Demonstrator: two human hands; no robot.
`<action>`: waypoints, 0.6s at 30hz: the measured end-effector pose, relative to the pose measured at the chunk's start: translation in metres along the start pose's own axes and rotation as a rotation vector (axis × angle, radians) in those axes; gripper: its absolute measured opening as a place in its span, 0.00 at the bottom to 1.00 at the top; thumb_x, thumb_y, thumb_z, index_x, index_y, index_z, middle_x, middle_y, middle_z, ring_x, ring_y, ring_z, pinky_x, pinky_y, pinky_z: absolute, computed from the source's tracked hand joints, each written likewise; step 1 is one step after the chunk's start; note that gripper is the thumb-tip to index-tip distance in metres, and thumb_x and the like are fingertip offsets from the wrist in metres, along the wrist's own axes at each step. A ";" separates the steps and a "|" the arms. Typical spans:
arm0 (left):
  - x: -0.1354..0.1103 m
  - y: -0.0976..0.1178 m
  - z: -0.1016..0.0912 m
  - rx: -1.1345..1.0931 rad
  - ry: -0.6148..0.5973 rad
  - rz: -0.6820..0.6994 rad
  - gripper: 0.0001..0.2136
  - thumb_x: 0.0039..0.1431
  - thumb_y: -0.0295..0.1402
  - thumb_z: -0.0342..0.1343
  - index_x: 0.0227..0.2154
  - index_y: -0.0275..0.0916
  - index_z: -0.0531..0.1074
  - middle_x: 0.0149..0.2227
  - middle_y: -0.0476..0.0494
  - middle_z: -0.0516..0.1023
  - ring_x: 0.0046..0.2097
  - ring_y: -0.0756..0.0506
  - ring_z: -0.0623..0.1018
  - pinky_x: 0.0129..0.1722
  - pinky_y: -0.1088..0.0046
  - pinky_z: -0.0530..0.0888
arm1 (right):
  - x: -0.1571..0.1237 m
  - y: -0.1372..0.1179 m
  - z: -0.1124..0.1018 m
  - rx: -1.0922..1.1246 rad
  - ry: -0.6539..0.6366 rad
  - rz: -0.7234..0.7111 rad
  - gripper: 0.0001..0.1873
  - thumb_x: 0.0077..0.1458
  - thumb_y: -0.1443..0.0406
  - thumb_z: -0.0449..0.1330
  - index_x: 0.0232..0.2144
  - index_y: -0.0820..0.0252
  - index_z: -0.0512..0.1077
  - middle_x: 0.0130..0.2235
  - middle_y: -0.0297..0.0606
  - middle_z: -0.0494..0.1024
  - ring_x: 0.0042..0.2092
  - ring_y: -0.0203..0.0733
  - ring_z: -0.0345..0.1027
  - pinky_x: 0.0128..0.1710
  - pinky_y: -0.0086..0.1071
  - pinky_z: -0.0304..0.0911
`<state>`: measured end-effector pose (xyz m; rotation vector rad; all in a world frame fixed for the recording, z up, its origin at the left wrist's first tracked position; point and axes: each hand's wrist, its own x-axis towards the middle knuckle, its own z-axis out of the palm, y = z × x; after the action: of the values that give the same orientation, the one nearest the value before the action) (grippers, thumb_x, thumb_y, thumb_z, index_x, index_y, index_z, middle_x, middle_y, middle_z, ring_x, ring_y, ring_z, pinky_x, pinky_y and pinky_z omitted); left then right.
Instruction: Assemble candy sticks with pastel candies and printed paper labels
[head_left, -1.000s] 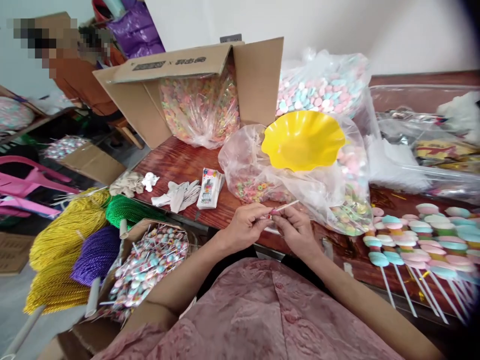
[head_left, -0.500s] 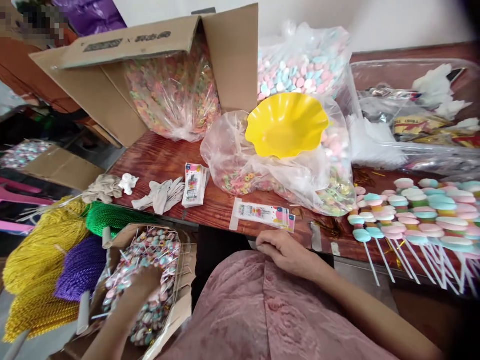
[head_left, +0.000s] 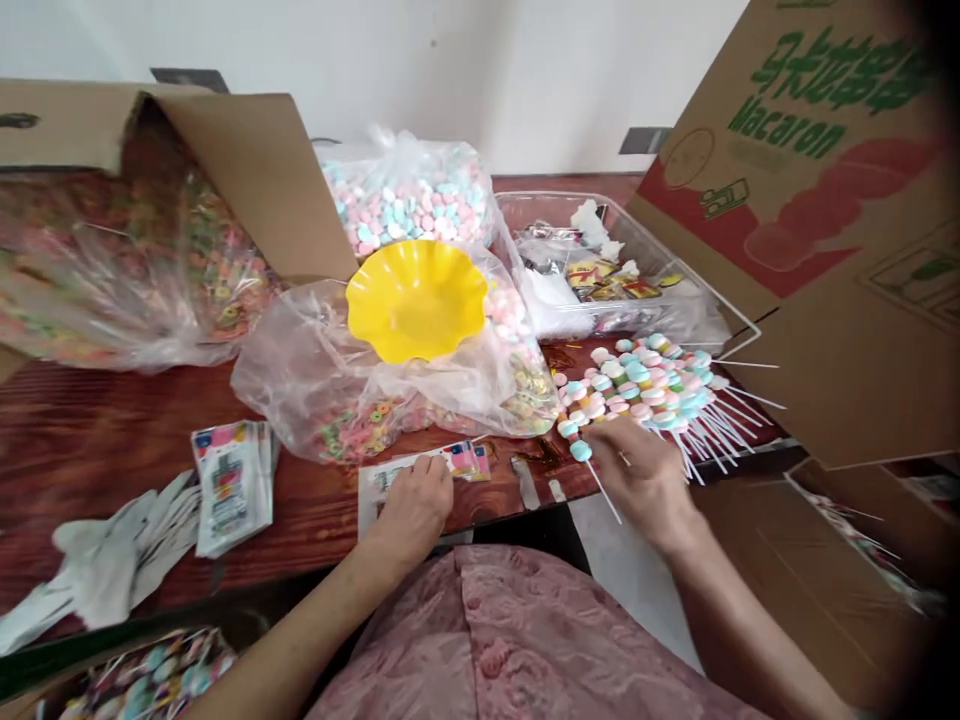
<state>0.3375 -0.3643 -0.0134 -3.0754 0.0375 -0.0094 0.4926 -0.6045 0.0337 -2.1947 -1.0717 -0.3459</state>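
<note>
My left hand (head_left: 417, 500) is at the table's front edge, fingers curled down onto the flat printed plastic bags (head_left: 469, 462). Its fingertips are hidden from above. To the right, my right hand (head_left: 649, 485) has its fingers closed at the lower end of the leftmost marshmallow skewer (head_left: 580, 451), whose white stick points toward me. That skewer lies at the edge of a pile of pink, blue and white marshmallow skewers (head_left: 649, 385) on the table.
A yellow wavy bowl (head_left: 417, 300) rests on clear bags of candy (head_left: 300, 370). Behind stands a clear plastic bin (head_left: 555, 205). A Macaron carton (head_left: 810, 330) stands right. At left are a stack of printed bags (head_left: 232, 490), white gloves (head_left: 120, 555) and an open carton (head_left: 262, 170).
The view has swung right. My left hand has come out of the box of wrapped sticks to the printed bags. My right hand has moved from the table edge to the marshmallow skewers.
</note>
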 end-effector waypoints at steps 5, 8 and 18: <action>-0.013 -0.017 0.021 -0.032 0.366 0.020 0.09 0.61 0.22 0.49 0.32 0.36 0.74 0.32 0.41 0.75 0.36 0.43 0.73 0.36 0.66 0.73 | -0.004 0.065 -0.062 -0.414 0.265 0.369 0.08 0.58 0.63 0.58 0.33 0.58 0.76 0.35 0.44 0.79 0.35 0.45 0.70 0.33 0.35 0.59; -0.014 -0.021 0.025 -0.141 0.525 -0.029 0.08 0.63 0.24 0.50 0.31 0.36 0.74 0.32 0.42 0.76 0.36 0.45 0.74 0.38 0.69 0.73 | -0.010 0.074 -0.068 -0.641 0.121 0.483 0.09 0.58 0.63 0.56 0.31 0.58 0.76 0.34 0.46 0.77 0.30 0.43 0.64 0.27 0.35 0.48; -0.013 -0.003 0.011 -0.213 0.264 -0.231 0.09 0.62 0.24 0.50 0.34 0.37 0.76 0.38 0.40 0.76 0.43 0.41 0.71 0.42 0.64 0.73 | -0.048 0.100 -0.042 -0.616 0.054 0.608 0.13 0.55 0.60 0.55 0.31 0.55 0.78 0.33 0.48 0.77 0.27 0.44 0.61 0.27 0.38 0.49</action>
<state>0.3250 -0.3604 -0.0243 -3.2454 -0.3244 -0.4514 0.5421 -0.7055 -0.0028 -2.8918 -0.2264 -0.4930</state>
